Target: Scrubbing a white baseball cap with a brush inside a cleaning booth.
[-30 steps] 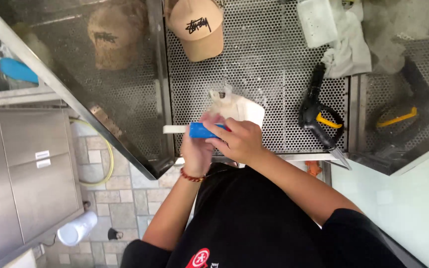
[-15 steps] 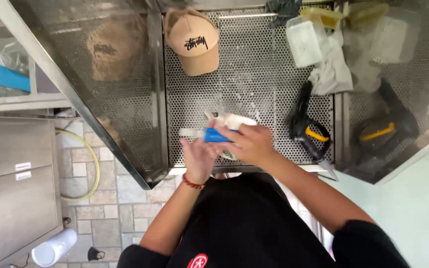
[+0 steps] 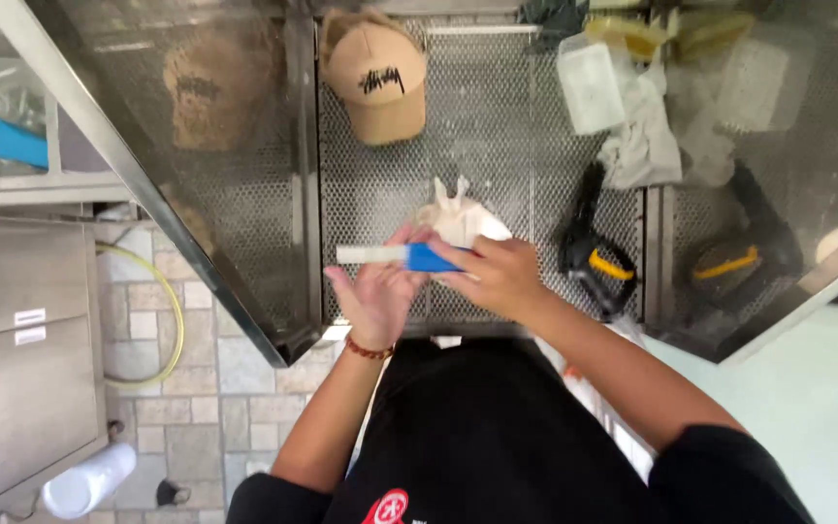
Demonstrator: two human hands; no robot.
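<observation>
My right hand (image 3: 499,277) grips a blue-and-white tool (image 3: 400,256) with a blue handle and a white tip that points left. My left hand (image 3: 372,299) is held open, palm up, just under the white tip, with a beaded bracelet on the wrist. Behind both hands a white knotted plastic bag (image 3: 460,219) rests on the perforated metal shelf (image 3: 497,136).
A tan cap (image 3: 377,74) lies at the back of the shelf. White containers and a cloth (image 3: 632,107) sit at the upper right, a black and yellow tool (image 3: 594,254) to the right. Steel cabinet (image 3: 12,349), yellow hose and tiled floor lie left below.
The view has shifted, so the shelf and cap sit lower and larger in frame. My hands stay together over the white bag, and my left palm has opened under the tool's tip.
</observation>
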